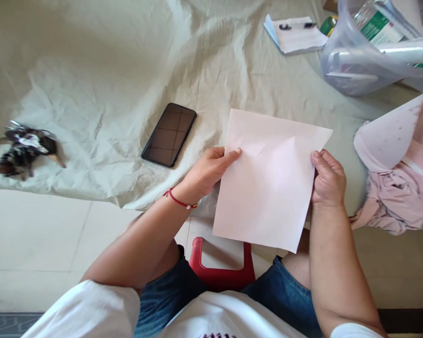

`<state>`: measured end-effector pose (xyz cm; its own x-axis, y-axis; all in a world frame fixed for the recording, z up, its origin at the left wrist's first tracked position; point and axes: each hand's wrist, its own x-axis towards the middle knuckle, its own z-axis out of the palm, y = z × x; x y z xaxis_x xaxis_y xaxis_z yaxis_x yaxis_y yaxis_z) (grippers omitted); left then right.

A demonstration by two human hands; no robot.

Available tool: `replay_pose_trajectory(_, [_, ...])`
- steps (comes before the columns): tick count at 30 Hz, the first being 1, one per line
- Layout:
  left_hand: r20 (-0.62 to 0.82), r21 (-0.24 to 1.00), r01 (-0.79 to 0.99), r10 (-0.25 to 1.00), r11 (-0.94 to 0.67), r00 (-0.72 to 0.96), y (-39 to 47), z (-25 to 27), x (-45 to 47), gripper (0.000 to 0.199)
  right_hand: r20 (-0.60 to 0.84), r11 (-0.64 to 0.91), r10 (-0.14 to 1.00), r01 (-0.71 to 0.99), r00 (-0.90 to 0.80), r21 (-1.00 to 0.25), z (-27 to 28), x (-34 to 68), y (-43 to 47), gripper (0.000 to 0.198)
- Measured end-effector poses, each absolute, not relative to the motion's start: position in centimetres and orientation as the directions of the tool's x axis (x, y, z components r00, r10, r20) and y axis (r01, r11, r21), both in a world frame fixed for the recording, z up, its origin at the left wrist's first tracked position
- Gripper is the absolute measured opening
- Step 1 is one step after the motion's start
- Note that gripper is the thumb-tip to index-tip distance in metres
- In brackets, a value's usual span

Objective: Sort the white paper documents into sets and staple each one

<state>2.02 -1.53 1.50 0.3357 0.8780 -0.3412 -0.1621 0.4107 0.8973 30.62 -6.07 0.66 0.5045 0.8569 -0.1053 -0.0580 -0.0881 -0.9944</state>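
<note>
A pale pink sheet of paper [264, 188] is held up in front of me, over the near edge of the cloth-covered table. My left hand [211, 171] pinches its left edge, thumb on top and fingers behind. At the right edge, my right hand [327, 178] grips the sheet the same way, near its upper corner. The paper looks blank and slightly bowed, with its upper right corner drawn to a point. Left of my left hand, a dark smartphone [169, 134] lies on the cloth, its screen dark with reflections.
A blurred bunch of keys [28, 148] lies at the far left. Behind are a notepad [299, 40] and a clear plastic bag [359, 70] of items. Pink fabric [398, 197] sits at the right edge beneath a curled paper [387, 131]. Below me is a red stool [222, 277].
</note>
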Motion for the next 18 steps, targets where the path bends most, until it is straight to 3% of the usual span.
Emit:
replay_pose_trajectory(3, [-0.414, 0.862, -0.121, 0.821, 0.492, 0.394, -1.5, 1.7, 1.8, 0.053, -0.094, -0.092, 0.875, -0.027, 0.475, -0.995, 0.3, 30.5, -5.9, 0.056])
replay_pose_trajectory(13, [-0.436, 0.839, -0.191, 0.839, 0.510, 0.324, -1.2, 1.3, 1.7, 0.055, -0.108, -0.063, 0.896, -0.116, 0.430, -0.991, -0.3, 29.9, -5.7, 0.047])
replay_pose_trajectory(18, [-0.450, 0.834, -0.185, 0.834, 0.520, 0.319, -1.3, 1.3, 1.9, 0.051, -0.102, -0.078, 0.903, -0.073, 0.417, -0.994, -0.4, 30.1, -5.2, 0.049])
